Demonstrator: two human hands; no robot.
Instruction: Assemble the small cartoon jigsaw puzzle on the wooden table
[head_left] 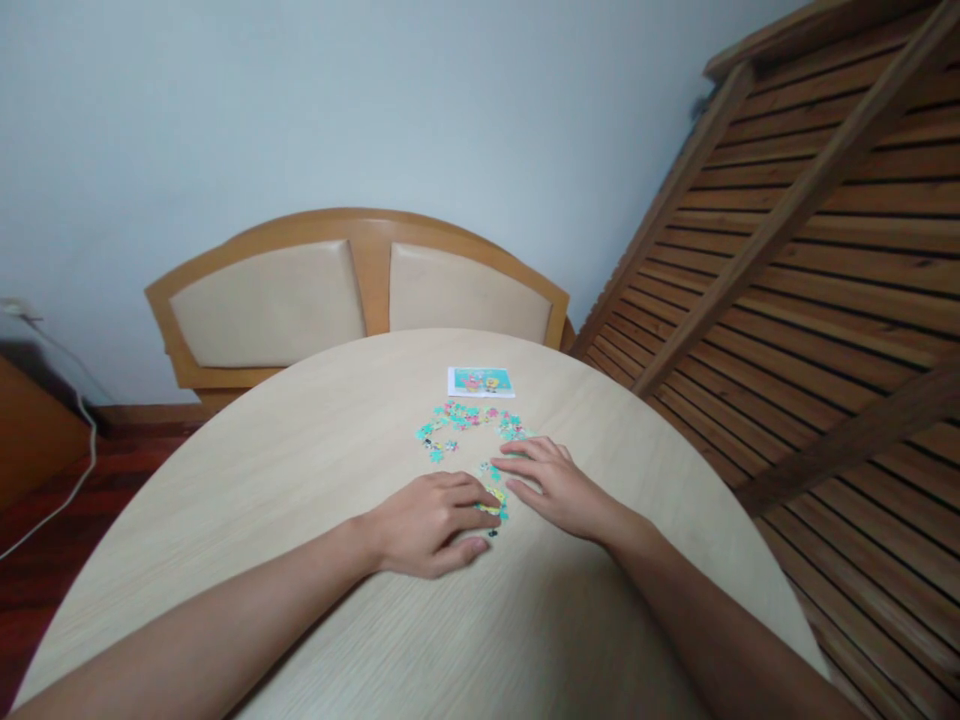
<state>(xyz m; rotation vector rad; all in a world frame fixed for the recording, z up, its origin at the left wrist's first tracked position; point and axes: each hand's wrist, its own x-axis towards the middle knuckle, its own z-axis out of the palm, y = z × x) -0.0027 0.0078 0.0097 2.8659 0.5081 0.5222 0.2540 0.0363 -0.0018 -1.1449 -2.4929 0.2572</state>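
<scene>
My left hand [439, 522] rests palm down with its fingers stretched over a small cluster of yellow and teal jigsaw pieces [495, 494], partly covering them. A small dark piece [493, 533] lies by its thumb. To the right, my right hand [551, 482] reaches in with its fingers apart, its fingertips beside the cluster and close to more teal pieces [513, 427]. Neither hand shows a piece held in its fingers. Beyond them, loose teal and pink jigsaw pieces [459, 415] form a rough arc. A picture card [484, 382] with cartoon figures lies behind the arc.
Everything lies on a round, pale wooden table [300, 470]. A wooden headboard with cream panels [270, 300] stands behind it against the wall. Wooden slatted boards [810, 250] lean along the right side. A white cable [90, 450] trails down at the left.
</scene>
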